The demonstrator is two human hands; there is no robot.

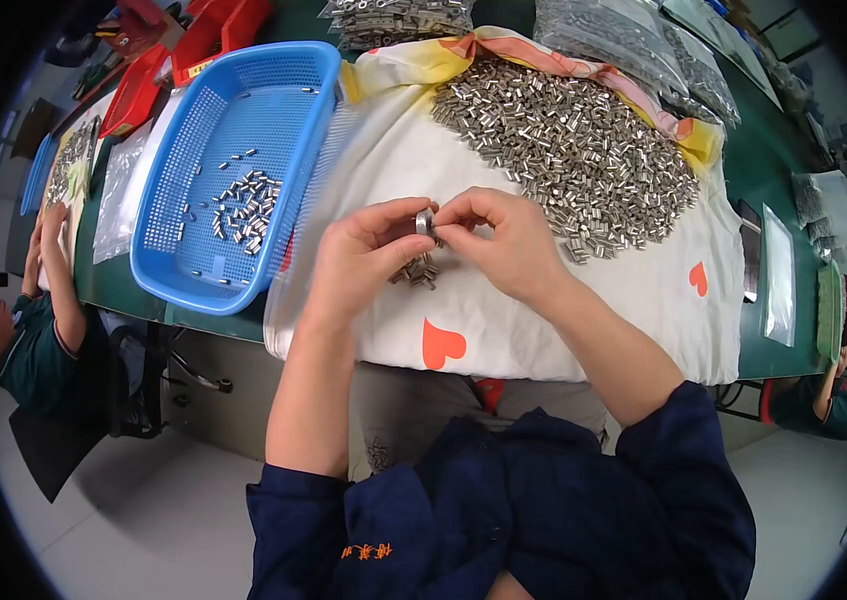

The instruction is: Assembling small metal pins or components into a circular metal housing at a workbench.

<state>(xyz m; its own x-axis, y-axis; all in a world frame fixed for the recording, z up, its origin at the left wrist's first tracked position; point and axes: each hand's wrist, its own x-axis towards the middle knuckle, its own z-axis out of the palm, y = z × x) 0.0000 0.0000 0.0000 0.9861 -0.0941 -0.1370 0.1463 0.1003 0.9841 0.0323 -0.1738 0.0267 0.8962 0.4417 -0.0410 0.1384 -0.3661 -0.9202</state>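
My left hand (pixel 369 245) is closed, pinching a short round metal piece (pixel 425 222), ring-like in outline, between thumb and fingers. My right hand (pixel 504 240) is closed too, its thumb and fingertips pressed together against the right side of that piece. Whatever those fingertips hold is too small and covered to make out. Just beneath the hands lies a little cluster of small metal cylinders (pixel 418 272), partly hidden by my fingers. A large heap of the same shiny cylinders (pixel 584 150) spreads over the white cloth (pixel 564 335) beyond my right hand.
To the left stands a blue perforated basket (pixel 169 270) with loose cylinders inside. Red bins (pixel 134 95) and plastic bags of metal parts (pixel 604 40) line the back. A phone (pixel 750 250) and a plastic bag (pixel 779 285) lie right. Co-workers sit at both sides.
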